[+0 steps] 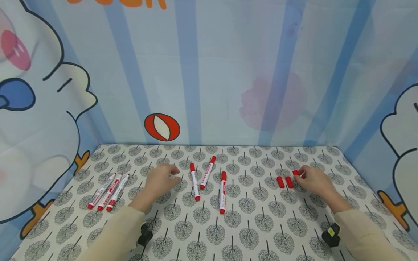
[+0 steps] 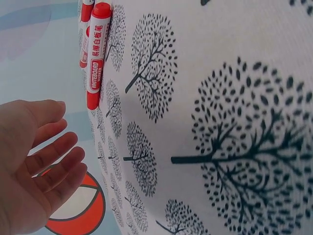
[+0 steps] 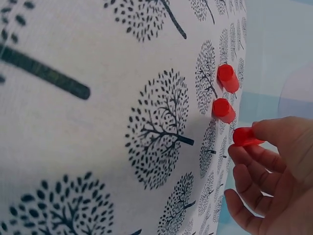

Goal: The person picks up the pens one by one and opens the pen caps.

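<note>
My right hand point(image 1: 315, 179) pinches a red marker cap point(image 3: 248, 136) between thumb and index finger, at the table's right side. Two more red caps, one point(image 1: 280, 182) and another point(image 1: 289, 182), lie side by side just left of it. My left hand point(image 1: 160, 182) hovers with fingers loosely bent and holds nothing. To its right lie three whiteboard markers with red caps on: one point(image 1: 195, 182), a slanted one point(image 1: 207, 173) and one nearer the front point(image 1: 222, 193). Left of that hand, three markers point(image 1: 110, 192) lie side by side, their dark tips bare and pointing away.
A white cloth with a tree print point(image 1: 248, 235) covers the table. Behind it hangs a light blue striped curtain point(image 1: 218, 72) with cartoon figures. A dark wrist device point(image 1: 145, 235) sits by the left sleeve, another point(image 1: 331, 235) by the right.
</note>
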A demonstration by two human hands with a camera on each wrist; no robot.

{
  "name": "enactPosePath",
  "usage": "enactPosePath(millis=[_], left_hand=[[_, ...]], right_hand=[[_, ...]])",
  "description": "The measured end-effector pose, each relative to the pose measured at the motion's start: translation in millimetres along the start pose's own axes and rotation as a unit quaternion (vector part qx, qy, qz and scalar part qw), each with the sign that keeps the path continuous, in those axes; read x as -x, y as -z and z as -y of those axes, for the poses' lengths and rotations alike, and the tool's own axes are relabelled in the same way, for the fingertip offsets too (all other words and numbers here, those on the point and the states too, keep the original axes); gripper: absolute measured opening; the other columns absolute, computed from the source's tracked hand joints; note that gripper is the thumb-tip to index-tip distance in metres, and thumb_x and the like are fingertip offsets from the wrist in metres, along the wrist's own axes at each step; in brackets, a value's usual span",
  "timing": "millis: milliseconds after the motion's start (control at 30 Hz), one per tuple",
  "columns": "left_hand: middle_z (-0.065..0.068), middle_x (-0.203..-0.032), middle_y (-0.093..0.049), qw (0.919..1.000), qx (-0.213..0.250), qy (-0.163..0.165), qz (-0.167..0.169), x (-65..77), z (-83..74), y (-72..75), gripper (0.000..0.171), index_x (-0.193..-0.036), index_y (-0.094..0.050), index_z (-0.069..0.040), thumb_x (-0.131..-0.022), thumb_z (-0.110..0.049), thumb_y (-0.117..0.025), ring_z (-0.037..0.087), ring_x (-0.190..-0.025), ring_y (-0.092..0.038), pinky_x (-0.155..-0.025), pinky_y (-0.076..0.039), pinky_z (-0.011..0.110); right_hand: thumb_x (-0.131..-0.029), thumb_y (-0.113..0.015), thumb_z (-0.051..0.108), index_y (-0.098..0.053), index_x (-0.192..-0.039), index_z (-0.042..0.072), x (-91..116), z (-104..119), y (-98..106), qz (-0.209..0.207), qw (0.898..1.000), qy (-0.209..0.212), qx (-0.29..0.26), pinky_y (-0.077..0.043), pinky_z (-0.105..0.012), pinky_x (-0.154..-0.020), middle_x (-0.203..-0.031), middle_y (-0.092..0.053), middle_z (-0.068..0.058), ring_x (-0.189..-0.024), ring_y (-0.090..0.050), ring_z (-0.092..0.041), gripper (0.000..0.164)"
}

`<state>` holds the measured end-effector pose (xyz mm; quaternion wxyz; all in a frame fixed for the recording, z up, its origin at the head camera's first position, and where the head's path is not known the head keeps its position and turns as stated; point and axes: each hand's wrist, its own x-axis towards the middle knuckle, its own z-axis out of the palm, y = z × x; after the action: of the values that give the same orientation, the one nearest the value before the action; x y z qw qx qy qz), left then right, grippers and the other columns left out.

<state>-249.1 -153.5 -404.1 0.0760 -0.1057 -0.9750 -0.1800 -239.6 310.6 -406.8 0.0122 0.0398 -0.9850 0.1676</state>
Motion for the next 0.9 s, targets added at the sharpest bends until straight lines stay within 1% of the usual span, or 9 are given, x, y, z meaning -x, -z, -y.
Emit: enactPosePath(millis=[100,200,300,400,600,900], left_hand=[[0.005,-0.095,-0.066,1.0000,0.001,0.000,0.002,-0.8,-2.0,-3.6,0.019,-0.095,-0.069,-0.012,-0.080,-0.022,-0.069,0.019,-0.081,-0.061,-0.064,-0.050,0.034],[0.003,-0.094,-0.065,0.9999,0.003,0.009,0.010,-0.4,-3.7,-5.8,0.017,-0.095,-0.069,-0.013,-0.080,-0.023,-0.069,0.017,-0.078,-0.060,-0.061,-0.049,0.032],[0.002,-0.095,-0.064,0.9998,0.007,0.014,0.015,0.4,-6.1,-6.4,0.017,-0.095,-0.069,-0.013,-0.081,-0.023,-0.069,0.018,-0.079,-0.061,-0.061,-0.049,0.032],[0.003,-0.095,-0.065,0.9998,0.006,0.013,0.014,0.8,-8.9,-6.3,0.018,-0.095,-0.069,-0.013,-0.081,-0.023,-0.069,0.019,-0.081,-0.061,-0.064,-0.050,0.033],[0.003,-0.095,-0.066,0.9998,0.009,0.009,0.015,-2.0,-9.6,-9.8,0.019,-0.096,-0.069,-0.013,-0.080,-0.023,-0.070,0.018,-0.081,-0.062,-0.065,-0.050,0.033],[0.003,-0.096,-0.066,0.9998,0.011,0.011,0.016,-2.5,-9.5,-11.1,0.019,-0.095,-0.069,-0.014,-0.080,-0.024,-0.069,0.018,-0.080,-0.062,-0.064,-0.050,0.033]], right_hand=[[-0.089,-0.056,0.025,-0.059,-0.096,-0.004,0.7,-2.7,-0.9,0.015,1.000,-0.011,0.014,-0.042,-0.031,-0.048,-0.081,-0.063,-0.014,-0.059,-0.054,-0.016,0.030],[-0.089,-0.056,0.026,-0.059,-0.091,-0.003,2.0,-4.0,-1.7,0.033,0.999,-0.019,0.021,-0.041,-0.031,-0.049,-0.076,-0.061,-0.011,-0.058,-0.052,-0.016,0.029],[-0.089,-0.056,0.026,-0.059,-0.088,-0.001,3.6,-4.2,-2.4,0.046,0.998,-0.024,0.025,-0.039,-0.030,-0.048,-0.071,-0.059,-0.007,-0.056,-0.050,-0.016,0.027],[-0.090,-0.055,0.025,-0.057,-0.087,0.000,4.4,-4.5,-2.9,0.056,0.998,-0.027,0.025,-0.037,-0.030,-0.049,-0.070,-0.057,-0.006,-0.056,-0.048,-0.016,0.025],[-0.090,-0.054,0.025,-0.056,-0.087,0.000,1.8,-5.7,-4.8,0.062,0.997,-0.035,0.025,-0.038,-0.030,-0.050,-0.070,-0.056,-0.006,-0.058,-0.048,-0.017,0.025],[-0.089,-0.053,0.022,-0.058,-0.091,-0.004,-0.5,-7.4,-6.1,0.057,0.997,-0.031,0.029,-0.040,-0.032,-0.051,-0.073,-0.059,-0.009,-0.059,-0.051,-0.017,0.027]])
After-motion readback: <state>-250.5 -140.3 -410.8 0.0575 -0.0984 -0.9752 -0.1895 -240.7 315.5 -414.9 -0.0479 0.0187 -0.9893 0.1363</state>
